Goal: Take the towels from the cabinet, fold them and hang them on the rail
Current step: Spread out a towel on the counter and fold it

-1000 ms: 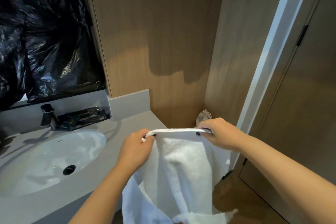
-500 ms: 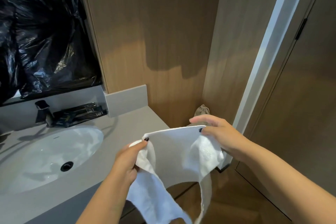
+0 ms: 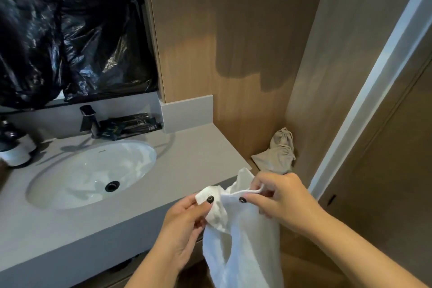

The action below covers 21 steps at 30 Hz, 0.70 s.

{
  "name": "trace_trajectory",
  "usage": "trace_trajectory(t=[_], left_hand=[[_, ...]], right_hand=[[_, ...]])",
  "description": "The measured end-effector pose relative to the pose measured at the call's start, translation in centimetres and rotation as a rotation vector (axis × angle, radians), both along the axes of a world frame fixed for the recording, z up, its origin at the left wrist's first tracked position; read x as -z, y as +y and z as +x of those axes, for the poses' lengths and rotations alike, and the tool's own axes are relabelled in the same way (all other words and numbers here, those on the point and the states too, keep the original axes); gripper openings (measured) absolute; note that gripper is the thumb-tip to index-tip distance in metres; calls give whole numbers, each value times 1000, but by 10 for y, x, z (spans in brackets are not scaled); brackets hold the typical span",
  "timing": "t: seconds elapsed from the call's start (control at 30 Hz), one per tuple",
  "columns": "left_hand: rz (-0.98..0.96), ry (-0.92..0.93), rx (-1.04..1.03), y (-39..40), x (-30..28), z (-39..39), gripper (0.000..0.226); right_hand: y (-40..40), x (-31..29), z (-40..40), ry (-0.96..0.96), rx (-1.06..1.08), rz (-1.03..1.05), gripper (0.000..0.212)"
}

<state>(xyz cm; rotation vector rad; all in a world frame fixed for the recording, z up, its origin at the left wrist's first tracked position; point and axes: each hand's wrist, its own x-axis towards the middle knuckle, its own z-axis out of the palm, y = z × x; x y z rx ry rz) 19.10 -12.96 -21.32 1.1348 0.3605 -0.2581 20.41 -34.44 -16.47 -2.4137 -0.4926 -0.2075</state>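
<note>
Nearest, at 6 o'clock: two bare forearms rising from the bottom edge, hands close together in front of the counter's edge. Left hand [image 3: 184, 224] at 7 o'clock, thumb with a dark-painted nail pinching a corner of the white terry towel [image 3: 245, 245] against curled fingers. Right hand [image 3: 282, 201] at 5 o'clock, thumb and forefinger pinching the towel's hemmed top edge, the other fingers curled behind it. Between the two grips, a short bunched span of cloth; below them, the rest of the towel hanging in loose folds down past the bottom edge.

Just behind the hands, running from 9 o'clock toward centre: a grey stone vanity counter [image 3: 191, 159] with a white oval undermount basin [image 3: 77, 177] and a dark round drain. At 3 o'clock of the counter's end, on a lower wooden ledge in the corner, a slumped beige drawstring cloth bag [image 3: 278, 152], just above the right hand in view.

Farther back at 10 o'clock: a dark metal faucet [image 3: 88, 119] behind the basin, with a flat black pack of toiletries [image 3: 131, 124] just beside it against the grey backsplash. At the far left edge, a white-based bottle with a dark top [image 3: 16, 147], partly cut off.

Farthest, at 11 o'clock: crumpled glossy black plastic sheeting [image 3: 70, 30] covering the area above the backsplash. At 12 to 1 o'clock, light wood-grain wall panels [image 3: 233, 30] meeting in a corner. At 2 to 3 o'clock, a pale door frame [image 3: 374, 77] slanting down, with a brown door [image 3: 397, 170] beyond it.
</note>
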Motion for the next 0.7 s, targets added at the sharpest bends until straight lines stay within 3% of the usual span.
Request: trace_trajectory(t=[0.1,0.17,0.23,0.37,0.47,0.57,0.7], left_hand=[[37,-59,-2,3,-4,-8,20],[49,-93,-12,4,-12,-7,18],[92,-136,-37,5,-16,-6,20],[117,-190,-42,3,-21,-9,21],[115,-204,-48,2,-24,-10,19],[104,-231,-59,4,-29,-10,17],[97,-250,-35,7,-32,-12,22]], right_hand=[[1,6,5,-327,-1,-200,32],[1,4,7,-372,-13,-205,25],[-2,2,9,-275,-77,-148,25],[3,4,-2,35,-103,176,32],[10,3,-4,101,-51,286,28],[17,-7,-1,209,-76,414,11],[25,-19,-7,327,-155,450,14]])
